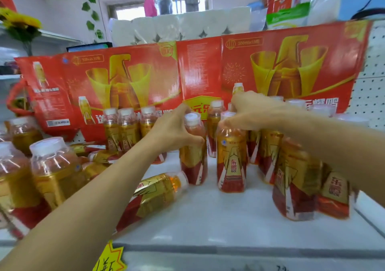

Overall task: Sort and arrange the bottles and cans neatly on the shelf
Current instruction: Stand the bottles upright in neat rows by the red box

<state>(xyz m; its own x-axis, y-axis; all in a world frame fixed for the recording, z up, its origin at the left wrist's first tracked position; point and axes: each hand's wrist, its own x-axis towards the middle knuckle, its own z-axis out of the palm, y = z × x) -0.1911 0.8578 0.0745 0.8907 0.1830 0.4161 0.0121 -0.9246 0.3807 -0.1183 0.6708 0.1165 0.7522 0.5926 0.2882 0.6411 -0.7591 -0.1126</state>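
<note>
Fingers of the left hand curl round an upright bottle at twelve o'clock on the shelf, right hand clasps its neighbour; next, probably, the toppled bottle at nine o'clock.

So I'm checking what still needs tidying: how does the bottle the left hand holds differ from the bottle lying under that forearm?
The held bottle stands upright on the white shelf, cap up; the lying bottle is on its side, cap pointing right. The left hand grips the held bottle near its shoulder; nothing grips the lying bottle. The held bottle stands among other upright ones; the lying bottle is out in front. Both share white caps, amber drink and red-gold labels.
</note>
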